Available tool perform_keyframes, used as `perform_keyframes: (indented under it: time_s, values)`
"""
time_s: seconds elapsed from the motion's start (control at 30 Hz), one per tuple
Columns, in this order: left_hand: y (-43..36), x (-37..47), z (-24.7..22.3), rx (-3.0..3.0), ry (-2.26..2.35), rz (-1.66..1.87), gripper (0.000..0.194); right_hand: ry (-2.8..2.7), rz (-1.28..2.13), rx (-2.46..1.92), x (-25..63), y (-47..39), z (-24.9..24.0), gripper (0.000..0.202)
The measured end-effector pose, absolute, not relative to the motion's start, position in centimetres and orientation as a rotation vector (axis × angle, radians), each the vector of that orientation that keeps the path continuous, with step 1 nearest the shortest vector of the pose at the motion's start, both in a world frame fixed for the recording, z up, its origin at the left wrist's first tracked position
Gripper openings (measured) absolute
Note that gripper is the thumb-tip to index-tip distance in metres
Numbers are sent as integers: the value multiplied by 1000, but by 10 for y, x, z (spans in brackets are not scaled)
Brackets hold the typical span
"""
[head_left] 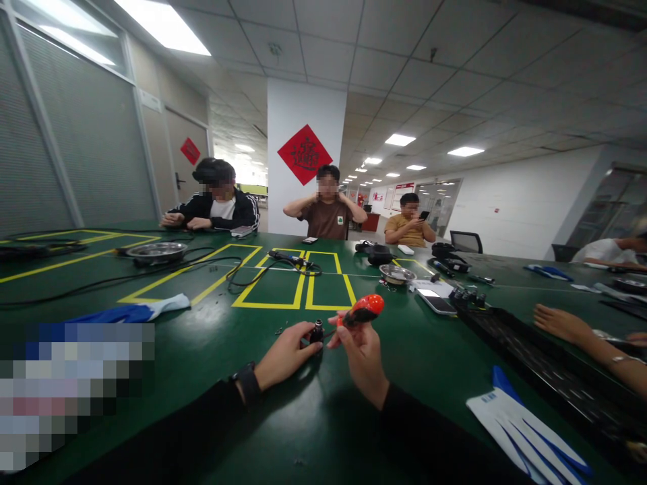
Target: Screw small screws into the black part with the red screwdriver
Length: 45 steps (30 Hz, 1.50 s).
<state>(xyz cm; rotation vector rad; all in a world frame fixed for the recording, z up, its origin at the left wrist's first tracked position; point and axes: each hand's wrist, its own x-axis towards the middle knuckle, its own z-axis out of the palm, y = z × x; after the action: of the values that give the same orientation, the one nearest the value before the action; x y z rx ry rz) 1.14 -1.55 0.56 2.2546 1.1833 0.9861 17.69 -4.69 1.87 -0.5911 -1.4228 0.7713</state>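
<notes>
Close by on the green table [283,441], at the lower right, lies a white-and-blue glove [513,421]. Beyond it, the left hand [287,353] pinches a small black cylindrical part [317,333], upright, its metal top showing. Just beside, the right hand [364,357] grips a red-and-black screwdriver [364,308] by its handle, the shaft pointing toward that part; whether the tip touches it is hard to tell. To the right stretches another person's arm [581,335]. Farther off are a metal bowl [397,275] and yellow tape outlines [267,306], then a white column [306,101] bearing a red diamond sign [303,155].
</notes>
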Motion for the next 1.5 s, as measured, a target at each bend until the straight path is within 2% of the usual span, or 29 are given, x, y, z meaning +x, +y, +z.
perform_keyframes:
  time_s: [0.67,1.07,1.3,1.5]
  values:
    - [-15,12,5,2279,1192,981,29,-1448,657,-652,179,-46,13,19]
    - [-16,12,6,2255,1183,993,30,-1378,727,-620,175,-46,13,19]
    - [-15,12,4,2244,1170,962,31,-1175,595,-590,184,-41,17,14]
    - [-12,10,4,2146,1069,950,34,-1069,581,-729,192,-22,14,20]
